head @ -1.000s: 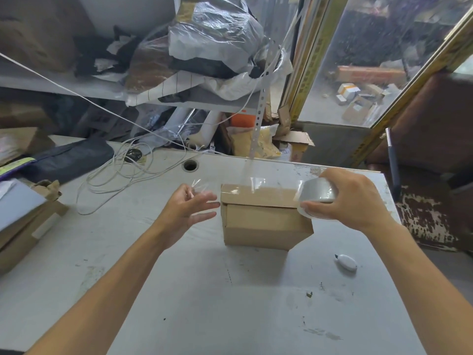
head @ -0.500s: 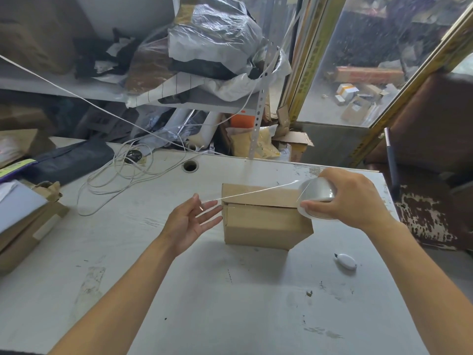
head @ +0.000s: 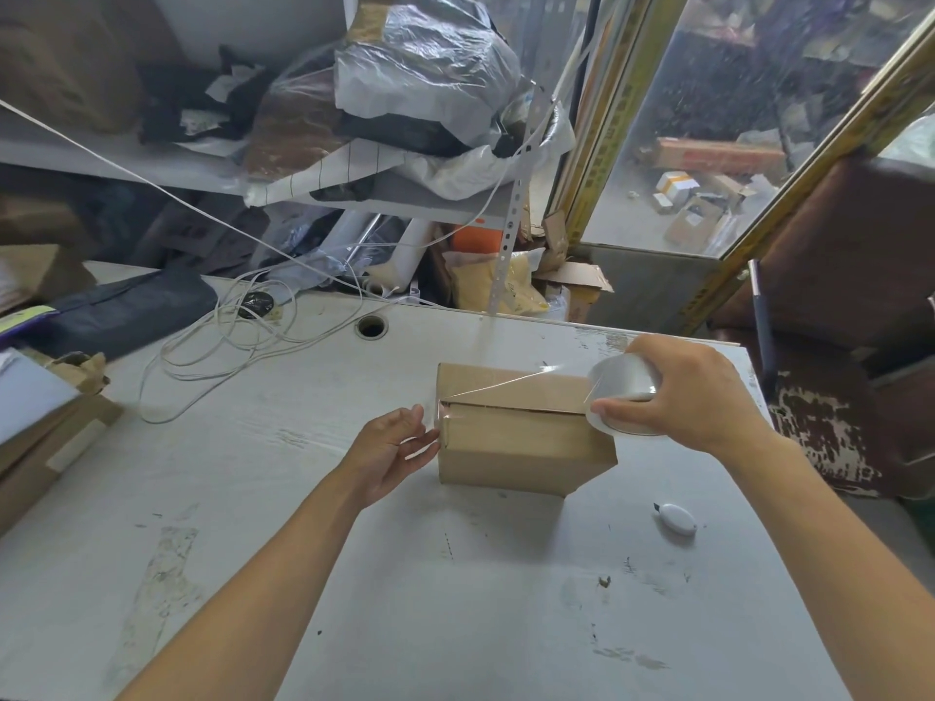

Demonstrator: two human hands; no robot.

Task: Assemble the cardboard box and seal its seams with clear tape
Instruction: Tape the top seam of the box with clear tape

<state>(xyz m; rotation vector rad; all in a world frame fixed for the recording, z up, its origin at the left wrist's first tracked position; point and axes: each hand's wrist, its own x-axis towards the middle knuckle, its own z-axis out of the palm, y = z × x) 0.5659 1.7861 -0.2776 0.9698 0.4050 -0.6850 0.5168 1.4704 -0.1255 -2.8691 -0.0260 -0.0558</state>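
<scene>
A closed cardboard box (head: pixel 521 427) is sitting on the pale, scuffed surface (head: pixel 455 599), a little toward 1 o'clock from the middle of the view, with its top flaps folded shut and a seam running along the near top edge.

The right hand (head: pixel 693 397) is gripping a roll of clear tape (head: pixel 625 397) at the box's right top corner, at about 3 o'clock from the box; its fingers (head: pixel 614 408) are curling round the roll, the thumb lying along the roll's lower rim. A strip of clear tape (head: pixel 506 384) is stretching from the roll across the box top toward the box's left edge.

The left hand (head: pixel 392 455) is standing at 9 o'clock from the box, palm turned toward the box's left wall, its fingers (head: pixel 420 440) straight and slightly spread. The fingertips are meeting the free end of the strip at the box's upper left corner; whether they are pressing it onto the cardboard cannot be told.

A small white oval object (head: pixel 677 519) is lying on the surface at 5 o'clock from the box, well apart from it. A loose coil of white cable (head: pixel 227 341) is lying at 10 o'clock, near a round hole (head: pixel 372 327) in the surface.
</scene>
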